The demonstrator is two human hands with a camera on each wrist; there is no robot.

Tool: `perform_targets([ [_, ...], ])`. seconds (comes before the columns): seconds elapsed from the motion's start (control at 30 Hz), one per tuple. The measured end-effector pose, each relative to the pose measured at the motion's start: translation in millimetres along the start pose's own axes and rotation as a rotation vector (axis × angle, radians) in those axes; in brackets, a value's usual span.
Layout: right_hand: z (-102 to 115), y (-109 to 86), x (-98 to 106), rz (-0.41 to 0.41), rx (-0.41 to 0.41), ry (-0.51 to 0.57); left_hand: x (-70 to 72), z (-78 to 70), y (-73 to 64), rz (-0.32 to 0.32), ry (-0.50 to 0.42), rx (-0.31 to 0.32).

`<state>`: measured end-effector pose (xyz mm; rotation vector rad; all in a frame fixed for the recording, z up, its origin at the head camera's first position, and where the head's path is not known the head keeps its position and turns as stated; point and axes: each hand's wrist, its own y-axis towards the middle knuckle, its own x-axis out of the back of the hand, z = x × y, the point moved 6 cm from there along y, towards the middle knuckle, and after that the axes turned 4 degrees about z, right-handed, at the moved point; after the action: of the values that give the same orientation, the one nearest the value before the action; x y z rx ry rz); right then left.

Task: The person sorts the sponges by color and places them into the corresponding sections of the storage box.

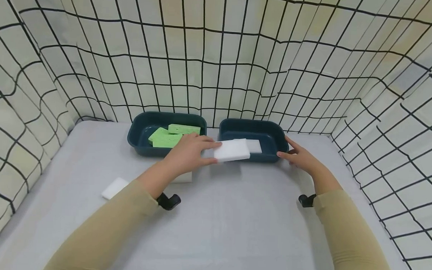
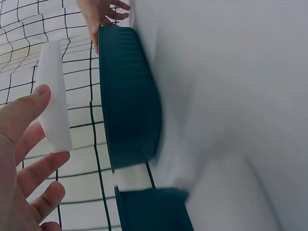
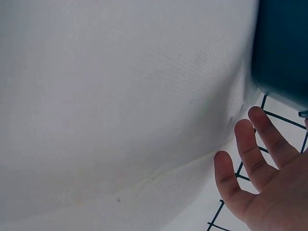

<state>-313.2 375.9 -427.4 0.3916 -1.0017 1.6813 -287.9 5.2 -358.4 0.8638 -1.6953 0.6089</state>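
My left hand (image 1: pixel 190 152) pinches a white sponge block (image 1: pixel 232 150) between thumb and fingers, above the front rim of the right dark teal bin (image 1: pixel 234 125). The left wrist view shows the same white block (image 2: pixel 54 96) held on edge, its other fingers spread below. Another white block (image 1: pixel 254 146) lies inside that bin, partly hidden behind the held one. At the bin's right end my right hand (image 1: pixel 301 157) touches the rim, its other fingers (image 3: pixel 248 149) loosely extended and spread in the right wrist view.
A left teal bin (image 1: pixel 139 128) holds several green sponges (image 1: pixel 167 140). On the white-covered table, one white block (image 1: pixel 115 187) lies at the left beside my sleeve, and another (image 1: pixel 183 177) sits partly behind my left wrist. Black grid netting (image 1: pixel 211 63) over white cloth surrounds the table.
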Motion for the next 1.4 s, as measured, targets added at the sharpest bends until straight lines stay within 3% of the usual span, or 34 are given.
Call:
perform_targets([
  [0.17, 0.7, -1.2, 1.5, -0.006, -0.003, 0.008, -2.9, -12.3, 38.4, 0.021, 0.014, 0.02],
  [0.33, -0.2, -2.2, 3.0, -0.005, -0.008, 0.001, -8.7, -19.6, 68.3, 0.058, 0.053, 0.038],
  [0.57, 1.6, -2.2, 7.4, -0.027, 0.02, -0.021, -17.9, -25.4, 99.5, 0.109, 0.039, 0.086],
  [0.73, -4.7, -0.2, 8.1, -0.029, 0.015, -0.011, -32.7, -33.0, 119.5, 0.151, 0.055, 0.104],
  [0.97, -4.4, 2.1, 4.4, -0.03, 0.009, 0.016, -47.9, -44.9, 135.4, 0.202, 0.039, 0.115],
  [1.4, -4.7, 5.6, 4.2, -0.033, 0.013, 0.015, -56.5, -61.9, 146.2, 0.271, 0.014, 0.122],
])
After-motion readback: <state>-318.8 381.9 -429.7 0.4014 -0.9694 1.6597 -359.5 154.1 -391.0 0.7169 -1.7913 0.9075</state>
